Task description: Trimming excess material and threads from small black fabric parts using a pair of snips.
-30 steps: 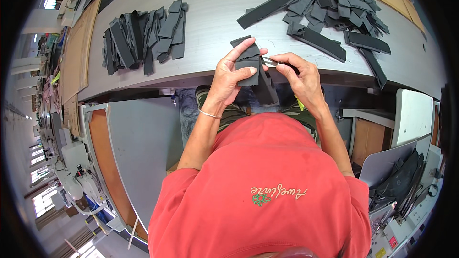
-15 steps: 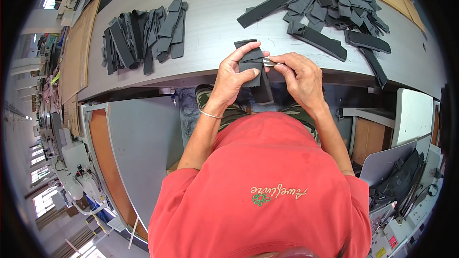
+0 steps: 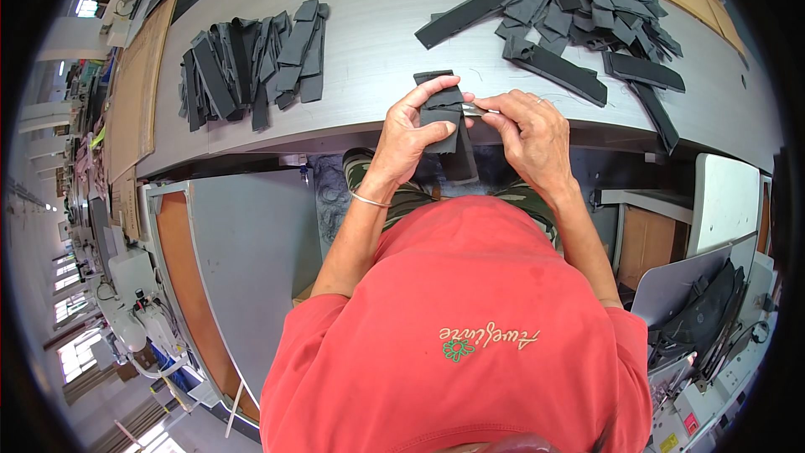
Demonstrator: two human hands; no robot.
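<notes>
My left hand (image 3: 408,136) grips a dark grey fabric strip (image 3: 442,109) at the near edge of the grey table (image 3: 369,42), thumb and fingers pinching it from both sides. The strip hangs down past the table edge. My right hand (image 3: 527,136) is right beside it and pinches a small metal tool (image 3: 472,110) whose tip touches the strip's right edge. A thin bracelet sits on my left wrist.
A stack of dark strips (image 3: 247,63) lies on the table at the left. A loose heap of similar strips (image 3: 579,13) lies at the right. Brown cardboard sheets (image 3: 134,92) lie at the far left, and a white panel (image 3: 725,201) stands low on the right.
Both hands have shifted slightly toward the table with the strip, and my left fingers have regripped it higher. The tool stays against the strip's right edge.
</notes>
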